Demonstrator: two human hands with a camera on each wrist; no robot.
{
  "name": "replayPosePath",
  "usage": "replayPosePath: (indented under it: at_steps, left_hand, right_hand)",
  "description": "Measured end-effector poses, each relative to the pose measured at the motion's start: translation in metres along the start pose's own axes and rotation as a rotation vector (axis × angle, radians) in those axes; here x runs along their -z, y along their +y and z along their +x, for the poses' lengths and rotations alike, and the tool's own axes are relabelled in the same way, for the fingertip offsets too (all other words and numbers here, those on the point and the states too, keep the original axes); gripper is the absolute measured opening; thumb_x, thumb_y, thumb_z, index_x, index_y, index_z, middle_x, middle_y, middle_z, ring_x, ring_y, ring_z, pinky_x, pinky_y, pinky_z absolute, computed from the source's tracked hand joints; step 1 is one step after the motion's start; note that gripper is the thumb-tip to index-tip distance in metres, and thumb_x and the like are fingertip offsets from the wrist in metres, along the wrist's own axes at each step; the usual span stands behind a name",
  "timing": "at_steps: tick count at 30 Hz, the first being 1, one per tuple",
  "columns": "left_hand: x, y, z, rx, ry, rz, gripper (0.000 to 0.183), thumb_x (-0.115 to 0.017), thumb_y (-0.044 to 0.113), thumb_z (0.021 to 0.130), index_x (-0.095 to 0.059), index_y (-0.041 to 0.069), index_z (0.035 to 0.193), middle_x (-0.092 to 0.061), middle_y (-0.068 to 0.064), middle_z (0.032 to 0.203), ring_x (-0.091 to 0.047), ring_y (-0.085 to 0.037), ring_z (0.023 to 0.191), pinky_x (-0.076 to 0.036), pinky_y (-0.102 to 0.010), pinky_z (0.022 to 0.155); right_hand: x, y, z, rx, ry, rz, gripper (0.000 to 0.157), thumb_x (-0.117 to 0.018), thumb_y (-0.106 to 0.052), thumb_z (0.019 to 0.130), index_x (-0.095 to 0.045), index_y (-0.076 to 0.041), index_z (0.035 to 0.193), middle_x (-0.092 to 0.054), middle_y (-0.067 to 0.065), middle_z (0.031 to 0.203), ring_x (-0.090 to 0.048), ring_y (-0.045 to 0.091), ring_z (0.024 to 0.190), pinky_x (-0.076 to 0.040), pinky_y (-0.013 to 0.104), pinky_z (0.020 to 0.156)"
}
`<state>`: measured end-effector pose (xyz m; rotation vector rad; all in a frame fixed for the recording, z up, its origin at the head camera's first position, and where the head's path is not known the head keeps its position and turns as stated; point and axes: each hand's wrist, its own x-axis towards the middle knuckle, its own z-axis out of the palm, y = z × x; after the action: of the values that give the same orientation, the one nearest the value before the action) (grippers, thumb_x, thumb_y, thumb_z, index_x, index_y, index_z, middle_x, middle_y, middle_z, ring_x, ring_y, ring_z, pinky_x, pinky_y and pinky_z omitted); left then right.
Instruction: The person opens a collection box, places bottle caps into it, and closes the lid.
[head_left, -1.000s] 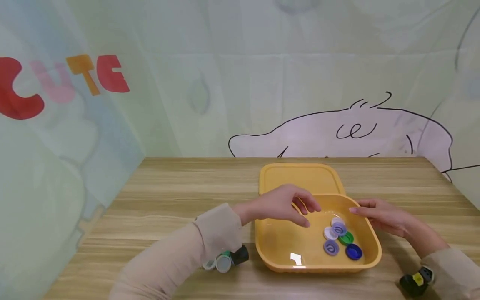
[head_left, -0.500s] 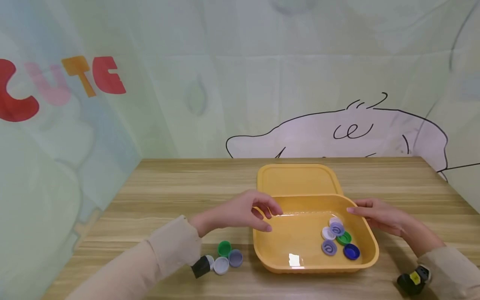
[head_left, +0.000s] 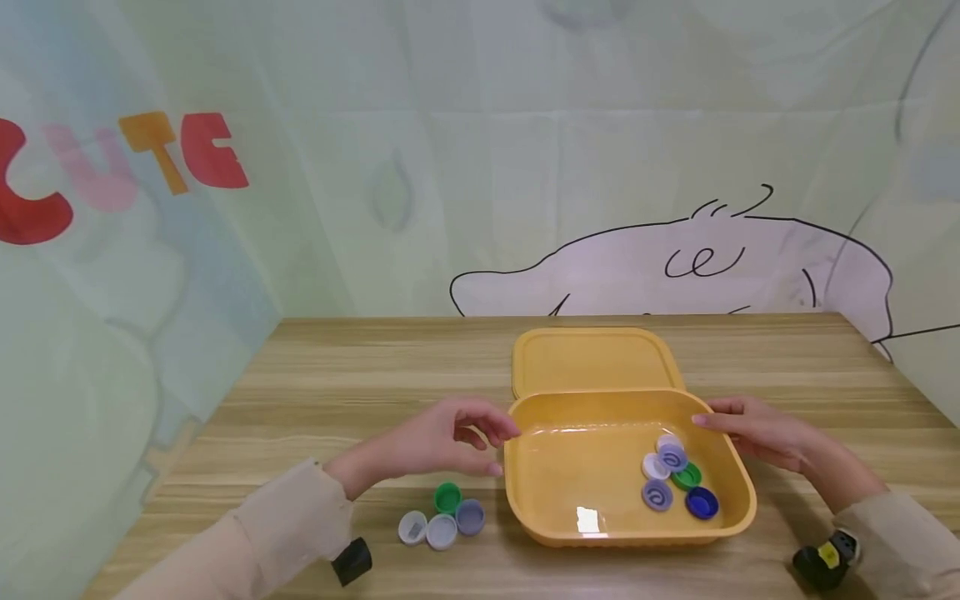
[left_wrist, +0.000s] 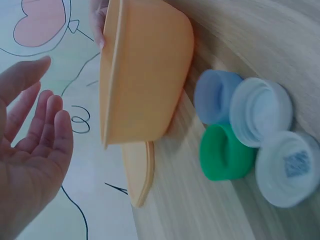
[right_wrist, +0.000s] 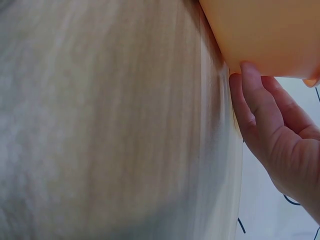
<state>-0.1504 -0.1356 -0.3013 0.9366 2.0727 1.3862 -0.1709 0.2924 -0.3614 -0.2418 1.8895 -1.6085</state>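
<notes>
A yellow plastic container [head_left: 555,475] stands on the table, holding several bottle caps in its right half. Among them are a dark blue cap [head_left: 702,503], a green cap [head_left: 686,476] and a purple cap [head_left: 657,495]. My left hand [head_left: 450,435] hovers just outside the container's left rim, fingers loosely bent, with nothing in it. Below that hand lie a green cap [left_wrist: 227,152], a bluish-purple cap [left_wrist: 215,96] and two white ones, including a white cap [left_wrist: 287,170]. My right hand [head_left: 765,435] holds the right rim, thumb over the edge and fingers against the outer wall [right_wrist: 272,37].
Behind the container lies its flat yellow lid [head_left: 596,360], partly hidden by it. Small black wrist devices show at the left sleeve [head_left: 351,561] and the right sleeve [head_left: 825,561]. A printed cloth backdrop [head_left: 420,167] hangs behind the wooden table [head_left: 360,367].
My left hand has moved left, from over the container to outside its left rim, uncovering the caps on the table. The right hand stays at the right rim.
</notes>
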Motion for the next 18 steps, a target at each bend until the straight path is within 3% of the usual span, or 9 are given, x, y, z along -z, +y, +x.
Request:
replayPosePath:
  at_steps: [7,12,18]
  left_hand:
    - [0.009,-0.013,-0.017,0.029,0.047,0.014,0.038,-0.073,0.006,0.079,-0.060,0.000,0.114,-0.061,-0.007,0.105,-0.054,-0.028,0.101,-0.048,-0.041,0.087]
    - [0.014,-0.026,-0.028,0.040,0.073,0.000,0.039,-0.073,0.006,0.078,-0.059,-0.002,0.114,-0.060,-0.017,0.108,-0.053,-0.035,0.100,-0.049,-0.037,0.086]
    - [0.018,-0.044,-0.037,0.080,0.096,-0.010,0.041,-0.073,0.003,0.078,-0.058,-0.004,0.116,-0.058,-0.022,0.110,-0.054,-0.026,0.100,-0.049,-0.033,0.086]
  right_hand:
    - [0.000,-0.001,0.000,-0.003,0.000,-0.008,0.049,-0.046,-0.019,0.098,-0.036,0.016,0.132,-0.062,0.005,0.110,-0.061,0.017,0.098,-0.051,0.035,0.084]
    - [0.000,0.000,0.000,0.000,-0.001,-0.006,0.049,-0.046,-0.019,0.098,-0.036,0.016,0.131,-0.062,0.005,0.110,-0.061,0.016,0.098,-0.051,0.035,0.084]
    - [0.000,0.000,0.000,0.000,-0.001,-0.005,0.047,-0.047,-0.019,0.098,-0.040,0.014,0.130,-0.062,0.004,0.110,-0.060,0.016,0.098,-0.051,0.035,0.085]
